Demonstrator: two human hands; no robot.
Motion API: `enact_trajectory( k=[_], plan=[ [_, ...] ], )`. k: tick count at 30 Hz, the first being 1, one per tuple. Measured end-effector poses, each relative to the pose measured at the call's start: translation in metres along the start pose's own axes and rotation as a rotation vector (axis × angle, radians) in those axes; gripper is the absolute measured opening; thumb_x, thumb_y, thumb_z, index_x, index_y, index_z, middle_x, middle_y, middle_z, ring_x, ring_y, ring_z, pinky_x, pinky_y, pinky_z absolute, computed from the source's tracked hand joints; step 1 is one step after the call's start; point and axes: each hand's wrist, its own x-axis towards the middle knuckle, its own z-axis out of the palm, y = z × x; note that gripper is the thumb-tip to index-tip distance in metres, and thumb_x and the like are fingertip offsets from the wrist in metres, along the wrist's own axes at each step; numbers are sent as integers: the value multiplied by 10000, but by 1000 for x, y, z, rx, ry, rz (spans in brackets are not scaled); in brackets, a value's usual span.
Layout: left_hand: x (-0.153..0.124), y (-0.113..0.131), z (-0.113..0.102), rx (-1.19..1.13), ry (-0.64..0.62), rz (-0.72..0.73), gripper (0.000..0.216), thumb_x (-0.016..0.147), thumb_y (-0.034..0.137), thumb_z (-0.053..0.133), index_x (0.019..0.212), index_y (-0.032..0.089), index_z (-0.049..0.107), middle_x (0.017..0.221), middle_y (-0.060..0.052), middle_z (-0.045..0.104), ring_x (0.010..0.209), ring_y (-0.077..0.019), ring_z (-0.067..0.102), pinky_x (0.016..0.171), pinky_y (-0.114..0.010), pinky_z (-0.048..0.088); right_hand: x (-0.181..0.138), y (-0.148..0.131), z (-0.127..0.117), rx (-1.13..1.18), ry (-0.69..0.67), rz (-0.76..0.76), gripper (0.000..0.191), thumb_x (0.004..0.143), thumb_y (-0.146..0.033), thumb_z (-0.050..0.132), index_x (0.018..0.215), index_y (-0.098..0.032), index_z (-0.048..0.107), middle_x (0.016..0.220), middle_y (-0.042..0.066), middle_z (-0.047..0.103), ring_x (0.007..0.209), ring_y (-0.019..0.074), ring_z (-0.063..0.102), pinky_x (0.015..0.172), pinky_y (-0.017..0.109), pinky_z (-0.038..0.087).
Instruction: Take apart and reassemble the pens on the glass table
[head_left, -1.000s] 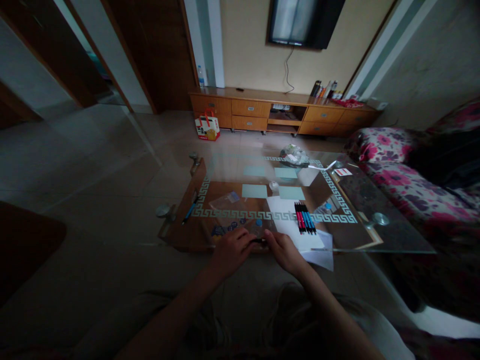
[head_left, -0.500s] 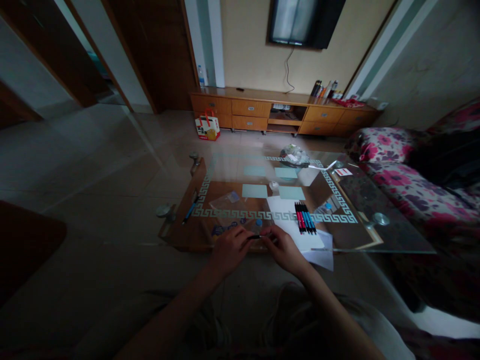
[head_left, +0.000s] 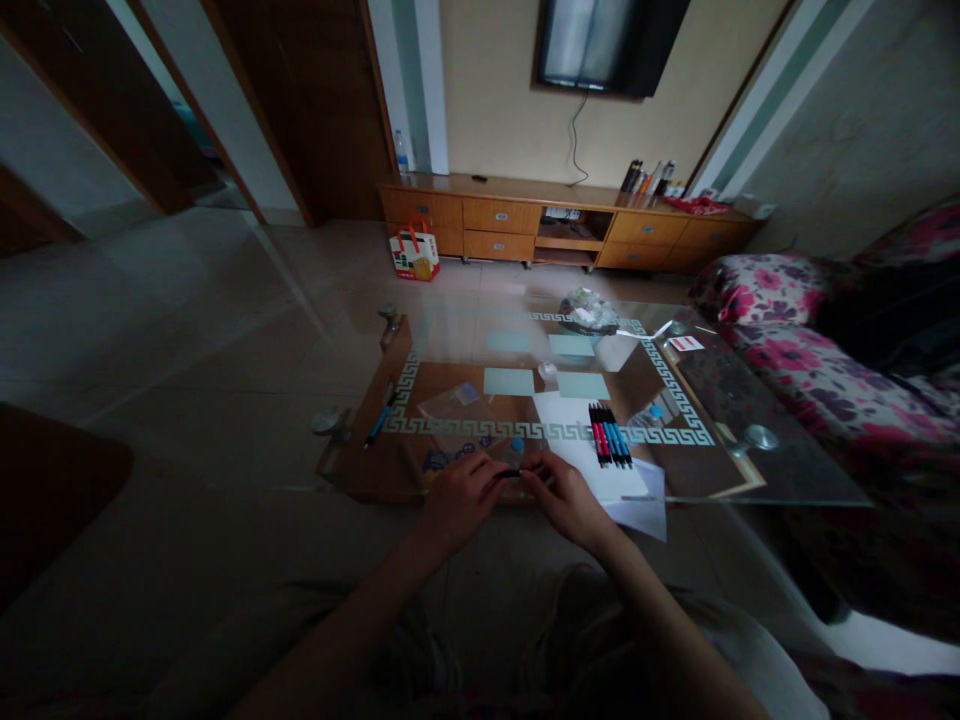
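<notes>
My left hand (head_left: 459, 497) and my right hand (head_left: 568, 500) meet over the near edge of the glass coffee table (head_left: 780, 470). Both pinch a thin dark pen (head_left: 511, 473) held level between them, left fingers on its left end, right fingers on its right end. Just right of my right hand lies a white sheet of paper (head_left: 577, 445) with a row of several red, blue and black pens (head_left: 610, 435) on it. A clear plastic bag (head_left: 461, 410) lies on the glass beyond my left hand.
A blue pen (head_left: 379, 420) lies near the table's left edge. Pale green cards (head_left: 510, 381) and a crumpled plastic bag (head_left: 589, 310) sit farther back. A floral sofa (head_left: 817, 370) stands right, a wooden TV cabinet (head_left: 555, 225) along the far wall, a shopping bag (head_left: 415, 253) on the floor.
My hands have lifted slightly and the pen between them now shows more clearly, with my right fingers raised on its end. Nothing else has moved.
</notes>
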Motion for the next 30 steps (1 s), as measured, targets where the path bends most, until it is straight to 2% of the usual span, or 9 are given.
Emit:
enact_trajectory(
  k=[4, 9, 22, 30],
  plan=[
    [-1, 1, 1, -64, 9, -4, 240, 968, 299, 498, 1135, 214, 648, 1007, -67, 638, 932, -184, 620, 854, -331, 510, 0, -3, -1, -20, -3, -15, 203, 958, -379, 488, 942, -204, 589, 853, 26, 626, 730, 161, 570, 660, 262, 434],
    [0, 2, 2, -121, 7, 4, 266, 985, 221, 435, 1145, 199, 647, 1015, -77, 637, 956, -184, 613, 888, -346, 505, 0, -6, -5, -64, 17, -50, 276, 994, -391, 413, 857, -209, 569, 846, 35, 607, 799, 181, 563, 699, 278, 429],
    [1, -2, 0, 20, 27, 77, 152, 947, 257, 544, 1038, 211, 657, 965, -57, 665, 918, -207, 604, 838, -368, 474, 1, -9, -5, -126, -7, -88, 348, 1012, -393, 368, 746, -213, 502, 818, 35, 566, 779, 180, 548, 706, 294, 409],
    [1, -2, -1, 45, 13, 56, 124, 934, 244, 560, 1006, 214, 657, 942, -51, 655, 914, -207, 603, 828, -357, 474, 2, -7, -4, -118, -1, -86, 342, 1000, -396, 384, 735, -215, 501, 788, 26, 574, 740, 175, 539, 670, 288, 398]
  ],
)
